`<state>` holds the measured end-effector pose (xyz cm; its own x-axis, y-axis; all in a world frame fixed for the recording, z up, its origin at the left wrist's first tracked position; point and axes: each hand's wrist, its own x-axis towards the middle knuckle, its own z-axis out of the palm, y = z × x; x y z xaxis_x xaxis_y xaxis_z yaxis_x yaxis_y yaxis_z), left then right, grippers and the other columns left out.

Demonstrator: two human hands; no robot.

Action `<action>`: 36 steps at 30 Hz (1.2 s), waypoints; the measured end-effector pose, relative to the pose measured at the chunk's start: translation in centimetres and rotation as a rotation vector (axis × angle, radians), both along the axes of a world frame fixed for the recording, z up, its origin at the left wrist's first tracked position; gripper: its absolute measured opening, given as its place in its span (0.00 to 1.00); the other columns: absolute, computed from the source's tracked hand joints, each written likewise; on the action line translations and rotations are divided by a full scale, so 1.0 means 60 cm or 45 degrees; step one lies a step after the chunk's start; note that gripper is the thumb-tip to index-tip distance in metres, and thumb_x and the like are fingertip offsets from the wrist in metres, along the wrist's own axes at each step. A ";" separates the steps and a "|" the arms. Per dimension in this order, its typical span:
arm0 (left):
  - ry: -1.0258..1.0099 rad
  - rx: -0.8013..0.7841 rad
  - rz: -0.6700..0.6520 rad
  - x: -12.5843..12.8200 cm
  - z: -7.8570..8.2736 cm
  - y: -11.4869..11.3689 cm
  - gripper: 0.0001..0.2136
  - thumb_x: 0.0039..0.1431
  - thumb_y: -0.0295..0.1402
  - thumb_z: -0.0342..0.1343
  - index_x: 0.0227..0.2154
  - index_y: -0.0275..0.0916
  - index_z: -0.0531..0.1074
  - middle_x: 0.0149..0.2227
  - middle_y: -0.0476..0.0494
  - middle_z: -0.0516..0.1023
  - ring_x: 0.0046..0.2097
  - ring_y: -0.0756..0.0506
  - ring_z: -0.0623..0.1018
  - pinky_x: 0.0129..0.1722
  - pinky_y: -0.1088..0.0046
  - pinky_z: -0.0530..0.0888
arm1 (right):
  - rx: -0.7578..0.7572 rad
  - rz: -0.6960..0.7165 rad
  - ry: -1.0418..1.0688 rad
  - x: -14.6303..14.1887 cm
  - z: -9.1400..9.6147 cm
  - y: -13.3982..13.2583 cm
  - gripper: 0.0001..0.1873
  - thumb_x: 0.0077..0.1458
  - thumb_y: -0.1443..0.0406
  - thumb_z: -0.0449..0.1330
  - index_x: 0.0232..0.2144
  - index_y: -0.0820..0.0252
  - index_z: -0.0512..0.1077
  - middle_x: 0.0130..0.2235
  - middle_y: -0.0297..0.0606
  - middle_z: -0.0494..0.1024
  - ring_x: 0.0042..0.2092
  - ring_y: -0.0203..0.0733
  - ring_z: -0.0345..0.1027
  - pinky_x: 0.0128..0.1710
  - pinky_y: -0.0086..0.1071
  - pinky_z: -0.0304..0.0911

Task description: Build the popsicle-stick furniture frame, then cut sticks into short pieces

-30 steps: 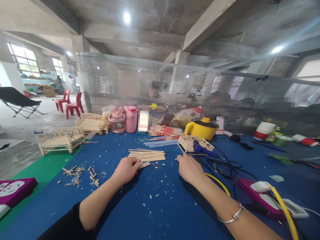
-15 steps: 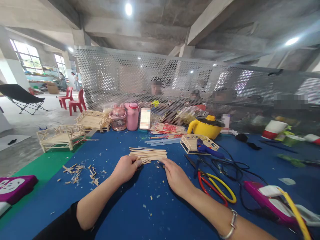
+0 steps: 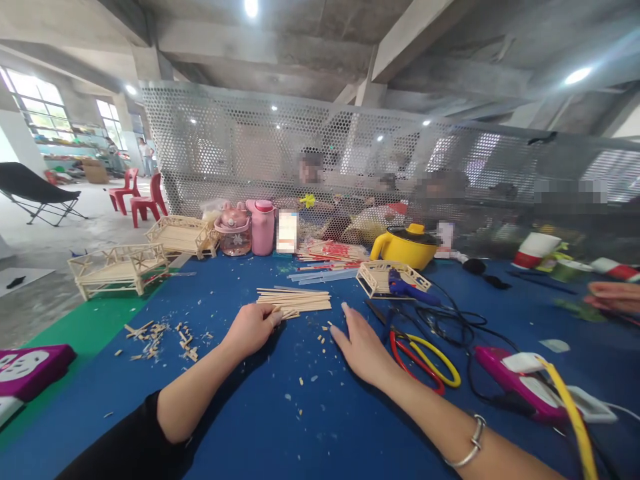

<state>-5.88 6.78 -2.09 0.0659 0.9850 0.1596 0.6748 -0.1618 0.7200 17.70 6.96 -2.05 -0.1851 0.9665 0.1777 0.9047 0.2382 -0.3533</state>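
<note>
My left hand (image 3: 251, 327) rests on the blue table cover (image 3: 310, 427), its fingers curled round the near ends of a few thin wooden sticks. A loose bundle of wooden sticks (image 3: 295, 299) lies just beyond it. My right hand (image 3: 361, 341) lies flat and open on the cover, fingers stretched toward the bundle, touching nothing else. A silver bracelet (image 3: 469, 449) sits on that wrist. Scissors with red and yellow handles (image 3: 423, 353) lie just right of the right hand.
Small stick-built benches (image 3: 117, 267) stand at the left, another stick frame (image 3: 383, 277) with a blue glue gun (image 3: 407, 288) behind the scissors. Pink bottles (image 3: 263, 227), a yellow pot (image 3: 407, 245), black cables and a pink power strip (image 3: 520, 383) crowd the right. Another person's hand (image 3: 613, 297) shows far right.
My right hand slid left from beside the stick frame toward the bundle, then drew back a little and flattened. The scissors came into view. The left hand kept its hold.
</note>
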 end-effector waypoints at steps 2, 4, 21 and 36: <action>-0.014 -0.002 0.004 0.000 -0.001 0.000 0.17 0.54 0.43 0.45 0.18 0.39 0.68 0.19 0.50 0.71 0.24 0.49 0.68 0.24 0.76 0.58 | -0.146 0.010 -0.116 -0.013 -0.006 -0.015 0.38 0.55 0.51 0.45 0.60 0.74 0.49 0.62 0.56 0.49 0.63 0.55 0.38 0.60 0.48 0.38; -0.035 -0.006 0.015 0.000 -0.002 0.001 0.17 0.54 0.44 0.45 0.19 0.39 0.69 0.19 0.49 0.71 0.24 0.49 0.68 0.25 0.76 0.58 | -0.191 0.213 -0.094 -0.031 -0.004 -0.030 0.37 0.57 0.50 0.43 0.61 0.70 0.48 0.63 0.52 0.46 0.64 0.51 0.36 0.61 0.47 0.36; -0.176 0.004 0.030 0.002 0.010 -0.001 0.17 0.52 0.44 0.47 0.20 0.37 0.70 0.20 0.48 0.72 0.24 0.49 0.70 0.25 0.76 0.62 | -0.209 0.654 0.004 -0.114 0.011 -0.070 0.42 0.55 0.45 0.42 0.62 0.67 0.42 0.64 0.48 0.41 0.64 0.48 0.32 0.62 0.45 0.34; -0.648 0.221 0.386 -0.110 0.119 -0.028 0.21 0.43 0.52 0.55 0.24 0.35 0.71 0.27 0.43 0.76 0.26 0.50 0.73 0.22 0.77 0.67 | -0.289 0.480 -0.217 -0.151 0.006 -0.117 0.48 0.52 0.43 0.43 0.62 0.71 0.36 0.64 0.52 0.34 0.64 0.53 0.24 0.61 0.48 0.29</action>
